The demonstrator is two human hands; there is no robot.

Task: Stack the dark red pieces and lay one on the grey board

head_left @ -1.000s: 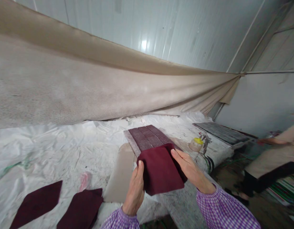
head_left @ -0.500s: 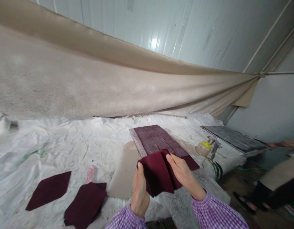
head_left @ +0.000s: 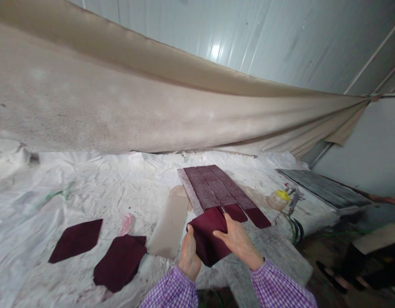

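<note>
So the big beige cloth [head_left: 159, 96] is slung across the back, probably as a shield, and white sheeting [head_left: 88, 192] lies under everything, likely for protection. A board [head_left: 188, 188] carries maroon strips [head_left: 214, 188] side by side, maybe so they stay flat and separate. Just in front of it, the maroon stack [head_left: 206, 241] is held up: left hand [head_left: 190, 255] pinching its left edge, right hand [head_left: 240, 240] gripping the right, thumb on top, seemingly to control both sides. Spray gun [head_left: 295, 200] beside the board has a yellow-topped cup [head_left: 275, 201]; can't tell what's inside.
</note>
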